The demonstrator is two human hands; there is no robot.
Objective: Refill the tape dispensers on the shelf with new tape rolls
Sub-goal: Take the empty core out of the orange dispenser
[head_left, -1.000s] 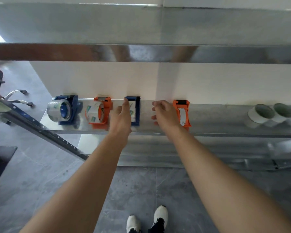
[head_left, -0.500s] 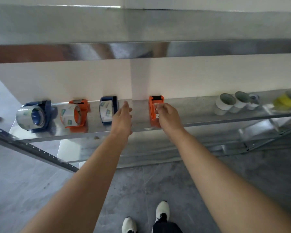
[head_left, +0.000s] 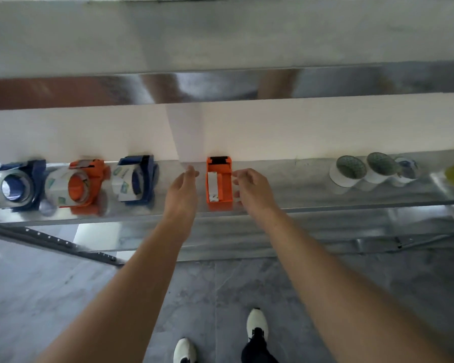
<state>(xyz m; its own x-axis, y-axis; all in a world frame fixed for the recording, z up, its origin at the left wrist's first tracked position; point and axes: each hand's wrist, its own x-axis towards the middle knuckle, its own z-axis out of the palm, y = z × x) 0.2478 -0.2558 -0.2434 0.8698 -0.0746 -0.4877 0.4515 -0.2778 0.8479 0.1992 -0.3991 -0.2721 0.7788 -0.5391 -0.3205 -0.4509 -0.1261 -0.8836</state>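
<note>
Toward the shelf's (head_left: 299,197) front edge, left hand (head_left: 181,189) and right hand (head_left: 252,189), both open, are flanking the narrow orange dispenser (head_left: 224,179), seemingly to lift it.

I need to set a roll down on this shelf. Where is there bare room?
The widest bare stretch of the metal shelf lies between the right hand and the white tape rolls. A narrower gap, between the nearer blue dispenser and the narrow orange dispenser, holds the left hand. The left end is crowded with loaded dispensers.

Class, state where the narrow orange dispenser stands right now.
The narrow orange dispenser stands on the shelf in the head view, between the left hand and right hand.
</note>
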